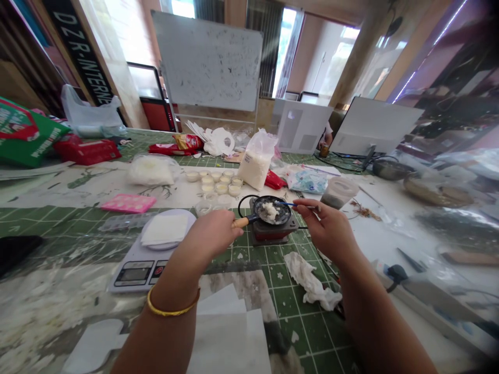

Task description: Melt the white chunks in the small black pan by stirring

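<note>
My left hand (218, 231) is closed round the wooden handle (240, 223) of a small black frying pan (281, 218). The pan sits on a small dark hot plate (270, 236) with a reddish side. In the pan lies a lump of white, crumbly material (268, 210). My right hand (327, 228) pinches a thin blue stick (287, 203), and its far end reaches over the pan to the white lump. What shape that end has, I cannot tell. A crumpled white tissue (307, 280) lies on the green tablecloth below my right hand.
A kitchen scale (134, 272) bearing white sheets stands left. Behind the pan are several small filled cups (222, 188) and a bag of white granules (255, 163). A pink mould (128, 203) lies at left, a lidded tub (338, 193) at right, a power strip (436, 301) lower right.
</note>
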`<state>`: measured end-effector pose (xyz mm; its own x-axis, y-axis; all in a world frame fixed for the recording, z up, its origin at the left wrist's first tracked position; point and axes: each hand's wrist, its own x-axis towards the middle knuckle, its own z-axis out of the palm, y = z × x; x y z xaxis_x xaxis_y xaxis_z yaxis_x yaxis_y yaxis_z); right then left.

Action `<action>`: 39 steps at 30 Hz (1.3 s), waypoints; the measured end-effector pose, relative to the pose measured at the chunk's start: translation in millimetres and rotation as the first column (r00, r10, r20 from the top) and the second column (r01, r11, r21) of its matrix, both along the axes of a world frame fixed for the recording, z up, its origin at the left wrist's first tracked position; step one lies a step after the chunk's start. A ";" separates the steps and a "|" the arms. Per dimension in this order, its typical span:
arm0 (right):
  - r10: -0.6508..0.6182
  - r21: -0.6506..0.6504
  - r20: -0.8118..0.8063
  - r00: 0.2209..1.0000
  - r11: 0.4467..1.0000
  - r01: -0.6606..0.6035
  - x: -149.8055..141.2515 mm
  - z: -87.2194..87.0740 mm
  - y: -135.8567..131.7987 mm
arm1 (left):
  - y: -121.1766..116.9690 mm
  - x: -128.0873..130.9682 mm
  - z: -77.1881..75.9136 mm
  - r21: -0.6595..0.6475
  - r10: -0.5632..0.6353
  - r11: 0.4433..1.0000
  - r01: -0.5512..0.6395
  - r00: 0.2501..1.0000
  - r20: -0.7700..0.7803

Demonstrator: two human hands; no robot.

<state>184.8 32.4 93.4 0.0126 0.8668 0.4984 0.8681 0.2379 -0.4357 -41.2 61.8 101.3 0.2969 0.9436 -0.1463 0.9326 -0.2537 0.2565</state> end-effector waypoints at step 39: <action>0.035 -0.071 0.049 0.998 0.997 -0.032 1.4 2.5 -3.6 | -1.5 -0.7 3.6 0.006 -0.003 1.000 0.003 1.000 0.005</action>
<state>186.2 28.8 95.9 -0.0402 0.8991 0.4359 0.8813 0.2375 -0.4086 -41.9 60.4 104.9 0.3002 0.9436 -0.1395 0.9306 -0.2576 0.2601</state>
